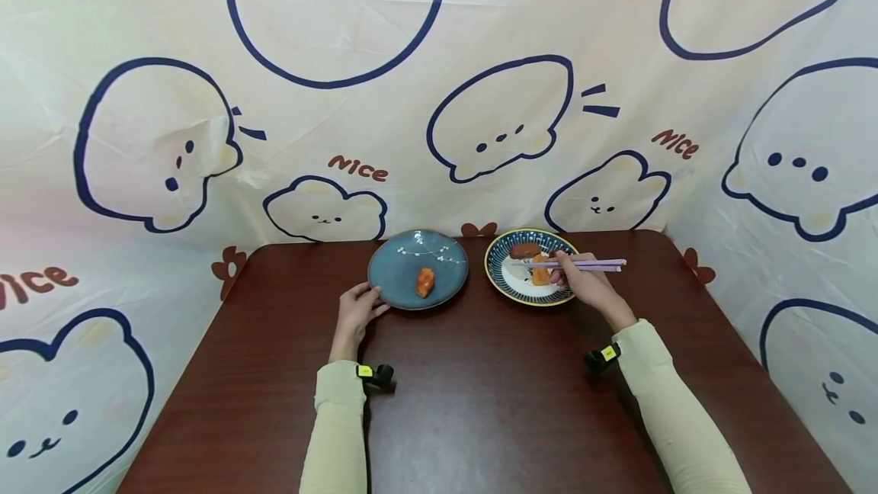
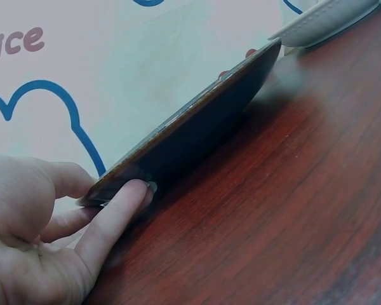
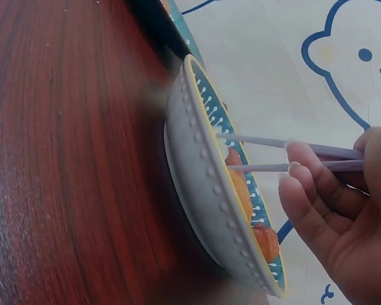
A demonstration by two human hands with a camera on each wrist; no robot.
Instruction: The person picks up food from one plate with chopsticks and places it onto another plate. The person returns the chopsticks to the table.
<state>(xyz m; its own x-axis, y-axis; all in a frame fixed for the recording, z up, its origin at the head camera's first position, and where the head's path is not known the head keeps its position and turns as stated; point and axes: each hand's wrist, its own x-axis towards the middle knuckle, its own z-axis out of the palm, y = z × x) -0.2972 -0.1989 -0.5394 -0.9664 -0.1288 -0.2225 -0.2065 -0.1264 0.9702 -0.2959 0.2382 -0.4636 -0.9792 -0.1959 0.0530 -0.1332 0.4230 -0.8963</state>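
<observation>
My left hand (image 1: 356, 313) holds the left rim of a blue plate (image 1: 398, 261) with white blossom decoration, fingers at the edge and one digit against its underside in the left wrist view. One orange-brown piece of food (image 1: 425, 281) lies on that plate. With my right hand (image 1: 585, 282) I grip a pair of pale purple chopsticks (image 1: 607, 264) above a deep patterned dish (image 1: 506, 290) with a yellow rim. Inside it are a brown piece (image 1: 524, 250) and orange-yellow food (image 1: 540, 277). In the right wrist view the chopstick tips (image 3: 235, 137) are apart, partly hidden behind the dish's rim.
Both dishes stand side by side near the far edge of the dark brown table (image 1: 480, 402). A cloth (image 1: 384, 120) printed with cartoon figures hangs right behind and along both sides. A small black wrist camera (image 1: 376, 376) sits on each sleeve.
</observation>
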